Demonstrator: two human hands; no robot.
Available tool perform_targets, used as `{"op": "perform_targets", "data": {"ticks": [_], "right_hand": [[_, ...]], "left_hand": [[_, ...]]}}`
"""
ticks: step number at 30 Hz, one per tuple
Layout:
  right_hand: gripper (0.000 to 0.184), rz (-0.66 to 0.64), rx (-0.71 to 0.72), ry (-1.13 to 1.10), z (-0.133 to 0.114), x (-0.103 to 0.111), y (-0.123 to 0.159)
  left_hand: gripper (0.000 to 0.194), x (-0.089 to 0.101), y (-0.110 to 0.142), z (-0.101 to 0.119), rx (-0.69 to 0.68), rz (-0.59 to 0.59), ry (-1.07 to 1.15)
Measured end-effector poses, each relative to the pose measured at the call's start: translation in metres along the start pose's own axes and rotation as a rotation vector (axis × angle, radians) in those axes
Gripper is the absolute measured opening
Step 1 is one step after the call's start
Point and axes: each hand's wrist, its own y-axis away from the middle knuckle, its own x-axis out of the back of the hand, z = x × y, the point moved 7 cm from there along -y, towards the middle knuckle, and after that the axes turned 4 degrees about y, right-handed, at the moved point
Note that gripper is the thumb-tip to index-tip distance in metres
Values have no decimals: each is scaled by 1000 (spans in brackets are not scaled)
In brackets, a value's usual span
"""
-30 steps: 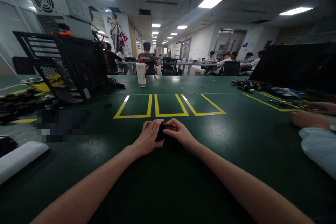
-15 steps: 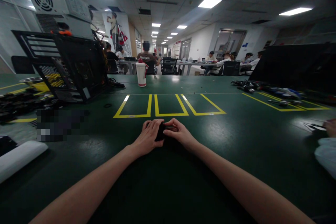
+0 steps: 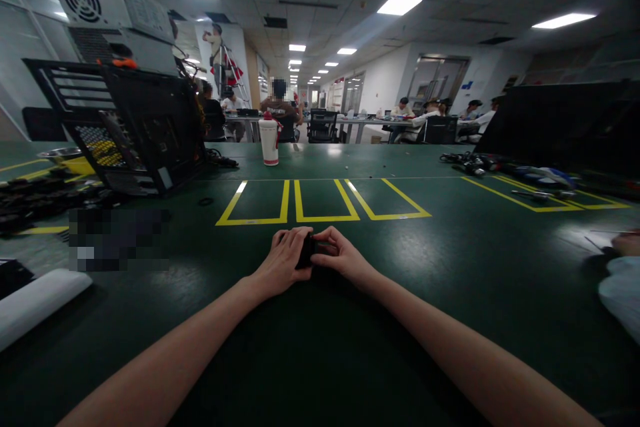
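Writing 1st: a brown T-shirt (image 3: pixel 281 111) on a seated person across the rm seemed to read PUMPKIN. A tall white cup w/ a red lid (image 3: pixel 270 140) had red print round its foot, too small to make out. The boxy grey metal power supply (image 3: pixel 145 17) up on the open black PC case (image 3: pixel 177 127) bore a pale label, also illegible from where I stood, as were the tiny pale labels (image 3: pixel 251 221) on the yellow tape outlines (image 3: pixel 327 219).

Containers: the cup was lidded, so contents n/a. Far L, a shiny round metal bowl (image 3: pixel 56 157) sat nr a heap of black parts (image 3: pixel 30 197); couldn't see what, if anything, was in it.

Mid-bench, nr side of the outlines, the person's left hand (image 3: pixel 287 260) had its grip curled over a small black object (image 3: pixel 307 252), mostly hidden. The right hand (image 3: pixel 340 255) was at the obj's R side, thumb & forefinger slightly apart; couldn't tell if that grip had hold of anything. Both forearms reached in over the dark green bench (image 3: pixel 320 353). Far R, a co-worker's pale sleeve (image 3: pixel 621 293) showed at the edge.
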Motion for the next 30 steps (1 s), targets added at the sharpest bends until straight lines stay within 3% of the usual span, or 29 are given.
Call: {"op": "perform_targets", "data": {"ticks": [6,14,22,30], "right_hand": [[27,101,0,81,2,5,-5],[37,-5,24,26,1,1,1],[27,134,-3,112,-1,5,-3],[37,-13,34,28,-2,-2,1]], "left_hand": [[59,1,0,0,-9,15,-7],[63,0,1,-1,1,-8,7],[61,0,0,-1,1,12,-1],[63,0,0,-1,-5,9,1]]}}
